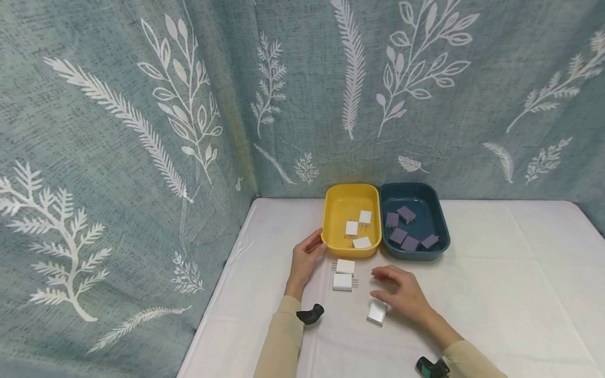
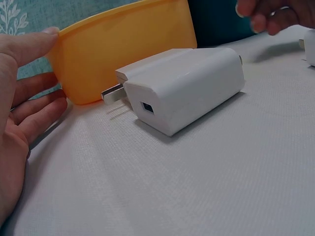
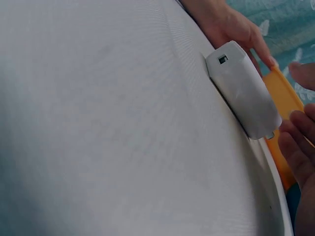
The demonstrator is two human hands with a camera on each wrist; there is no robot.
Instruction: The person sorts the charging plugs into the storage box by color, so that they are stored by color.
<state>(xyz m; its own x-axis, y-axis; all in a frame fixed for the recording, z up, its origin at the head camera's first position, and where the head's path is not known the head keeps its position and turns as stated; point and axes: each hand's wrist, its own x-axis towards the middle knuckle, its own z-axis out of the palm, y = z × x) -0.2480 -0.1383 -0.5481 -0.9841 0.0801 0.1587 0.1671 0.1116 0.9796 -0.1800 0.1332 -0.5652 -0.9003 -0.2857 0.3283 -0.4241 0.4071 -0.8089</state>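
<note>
My left hand [image 1: 304,262] is at the near left corner of a yellow tray [image 1: 327,210]. In the left wrist view its thumb touches the rim and its other fingers lie against the outer wall. My right hand [image 1: 404,291] hovers over the table with thumb and fingers apart and nothing between them. Just below its thumb lies a white charger plug [image 1: 377,312]. Two more white charger plugs, one [image 1: 345,266] behind the other [image 1: 342,282], lie close together in front of the yellow tray, their prongs pointing opposite ways.
Three white charger plugs [image 1: 351,229] lie inside the yellow tray. Beside it on the right stands a dark blue tray [image 1: 441,220] with several purple charger plugs [image 1: 410,243]. A patterned curtain [image 1: 302,94] hangs behind and left of the white-covered table [image 1: 515,283].
</note>
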